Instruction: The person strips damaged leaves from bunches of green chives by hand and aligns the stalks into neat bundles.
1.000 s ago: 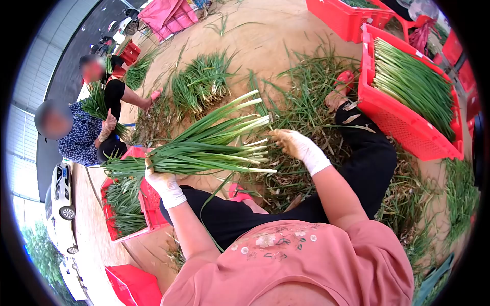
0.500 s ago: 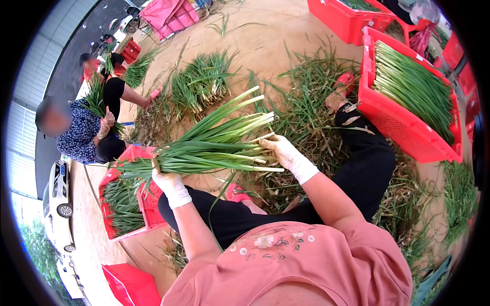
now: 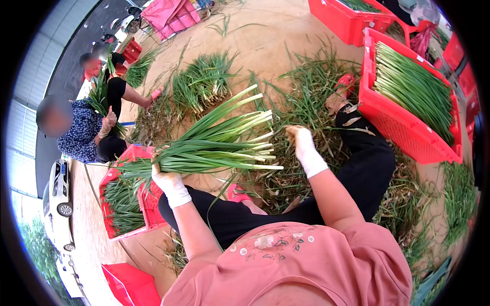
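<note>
Scallion bunch: gripped at leafy part by fingers of left hand, held mid-air; could splay or slip from a slack grip (white ends unsupported). Right hand: curled, just beside, cannot tell whether holding anything.

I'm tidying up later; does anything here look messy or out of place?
Yes: leaf litter lies strewn over the ground around the right foot, and stray dry scraps lie on the right trouser leg. The bundle in the left hand looks ordinary.
</note>
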A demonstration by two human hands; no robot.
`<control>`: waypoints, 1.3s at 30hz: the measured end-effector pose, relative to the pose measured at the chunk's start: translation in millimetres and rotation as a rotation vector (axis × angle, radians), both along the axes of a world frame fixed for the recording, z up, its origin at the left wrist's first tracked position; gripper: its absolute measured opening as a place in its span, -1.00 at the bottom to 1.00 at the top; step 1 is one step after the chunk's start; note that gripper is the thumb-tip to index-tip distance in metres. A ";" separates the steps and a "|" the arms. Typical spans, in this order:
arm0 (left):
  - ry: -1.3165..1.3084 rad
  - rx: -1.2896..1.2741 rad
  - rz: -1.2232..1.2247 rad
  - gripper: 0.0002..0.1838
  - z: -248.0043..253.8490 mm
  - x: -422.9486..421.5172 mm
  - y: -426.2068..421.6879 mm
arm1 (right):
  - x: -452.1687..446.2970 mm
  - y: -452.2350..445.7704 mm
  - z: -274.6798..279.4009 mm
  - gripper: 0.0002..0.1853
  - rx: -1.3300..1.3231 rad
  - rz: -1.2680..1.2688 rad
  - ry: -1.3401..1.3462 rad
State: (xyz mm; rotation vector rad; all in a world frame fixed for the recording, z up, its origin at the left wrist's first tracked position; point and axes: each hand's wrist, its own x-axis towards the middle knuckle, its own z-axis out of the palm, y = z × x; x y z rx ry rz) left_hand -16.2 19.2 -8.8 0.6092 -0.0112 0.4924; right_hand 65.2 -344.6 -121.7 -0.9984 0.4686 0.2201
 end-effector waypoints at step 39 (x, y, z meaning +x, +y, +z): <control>0.069 0.027 0.068 -0.82 35.9 13.3 -30.9 | -29.4 58.1 62.8 -0.62 -0.333 0.692 -0.569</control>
